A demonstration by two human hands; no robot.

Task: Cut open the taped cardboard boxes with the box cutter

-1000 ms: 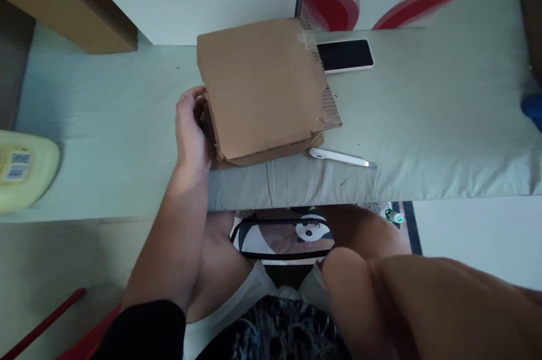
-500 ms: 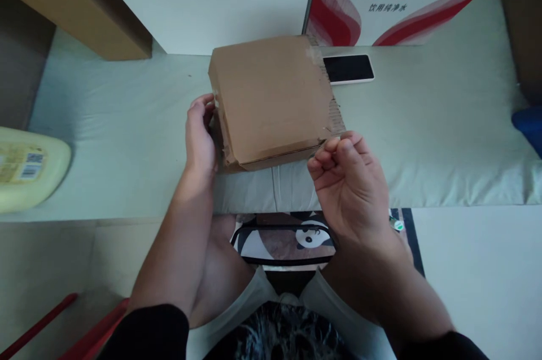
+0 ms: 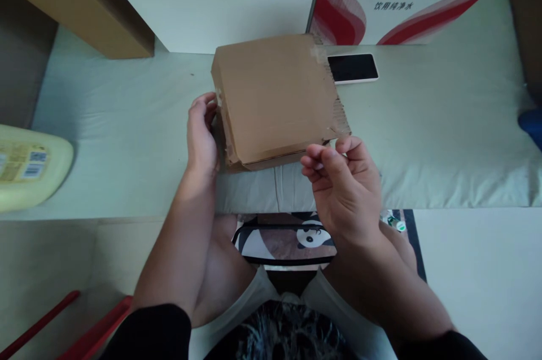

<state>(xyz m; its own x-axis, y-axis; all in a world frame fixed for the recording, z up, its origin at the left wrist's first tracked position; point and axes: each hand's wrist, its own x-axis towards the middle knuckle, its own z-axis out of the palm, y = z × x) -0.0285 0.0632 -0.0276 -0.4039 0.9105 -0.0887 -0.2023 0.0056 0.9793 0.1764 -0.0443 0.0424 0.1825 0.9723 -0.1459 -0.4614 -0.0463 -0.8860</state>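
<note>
Head view: brown box on pale green cloth.
White carton with “饮用纯净水” to read; yellow bottle cut off, phone part hidden. Left hand against box's side, fingers half bent; right hand near front corner, fingertips narrow; can't tell either grip.

I see a box on the tabletop, its edge ragged at three o'clock. The left hand cups its side at eight; the right hand sits by its five o'clock corner, fingers curled, contact unclear. At two, a phone, then a red-and-white carton; far toward nine, a bottle.
</note>
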